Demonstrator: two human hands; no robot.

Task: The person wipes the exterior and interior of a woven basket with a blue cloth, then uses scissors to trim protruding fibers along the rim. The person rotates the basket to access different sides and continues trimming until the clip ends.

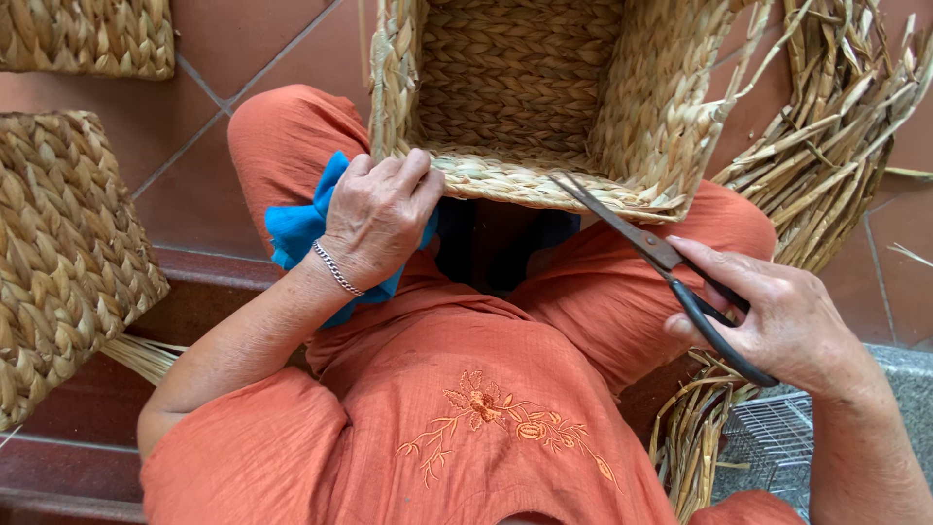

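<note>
A square woven straw basket (671,107) rests between my knees, its opening facing me. My left hand (381,216) grips the near rim at the left corner, with a silver bracelet on the wrist. My right hand (777,316) holds dark metal scissors (646,241) by their black handles. The blades are slightly apart, with the tips at the basket's near rim. A blue cloth (296,228) lies on my left thigh under the left hand.
A woven basket (58,253) stands at the left and another (87,37) at the top left. Loose dried straw strands (836,126) pile at the right. A wire cage (773,442) sits at the lower right. Red floor tiles and a step surround me.
</note>
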